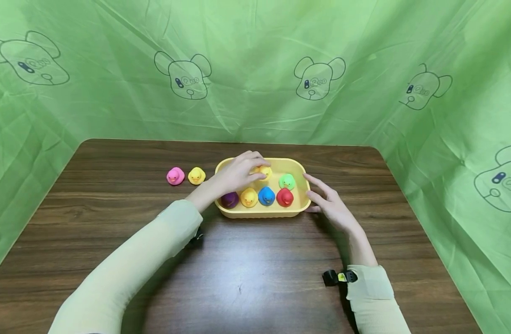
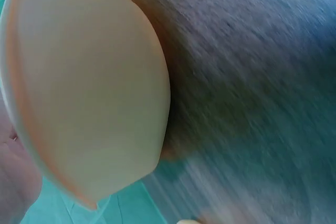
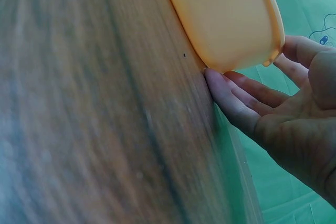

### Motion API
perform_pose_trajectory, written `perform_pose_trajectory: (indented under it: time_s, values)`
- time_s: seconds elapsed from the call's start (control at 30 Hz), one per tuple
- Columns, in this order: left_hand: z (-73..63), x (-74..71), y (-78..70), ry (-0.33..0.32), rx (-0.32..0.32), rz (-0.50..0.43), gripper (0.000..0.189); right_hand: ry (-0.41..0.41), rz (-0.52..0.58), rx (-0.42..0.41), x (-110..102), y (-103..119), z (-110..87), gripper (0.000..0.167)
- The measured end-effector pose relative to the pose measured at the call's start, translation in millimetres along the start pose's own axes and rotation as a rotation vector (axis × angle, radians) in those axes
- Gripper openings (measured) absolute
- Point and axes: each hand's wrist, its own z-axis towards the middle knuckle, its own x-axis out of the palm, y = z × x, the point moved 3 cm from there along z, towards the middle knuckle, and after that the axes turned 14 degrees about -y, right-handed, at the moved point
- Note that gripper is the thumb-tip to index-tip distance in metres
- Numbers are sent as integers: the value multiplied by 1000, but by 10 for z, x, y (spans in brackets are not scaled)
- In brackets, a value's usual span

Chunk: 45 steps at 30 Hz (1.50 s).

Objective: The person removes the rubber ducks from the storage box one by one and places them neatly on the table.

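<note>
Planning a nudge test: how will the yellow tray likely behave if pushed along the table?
The yellow tray would probably slide rather than tip: it is low and long. Its smooth, moulded-looking walls suggest fairly stiff, light plastic. The small ducks inside look loose, so a sharp push might shift them.

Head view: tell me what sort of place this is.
Probably a makeshift recording booth: a green curtain printed with animal faces hangs behind and to both sides of the wooden table, and a small black device sits by the right sleeve.
</note>
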Motion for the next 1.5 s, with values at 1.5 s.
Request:
perform_pose_trajectory:
  time_s: [1.5]
  values:
    - [-466,-741,192,-58,74,120,36,-2,-4,2,1,-14,3,57]
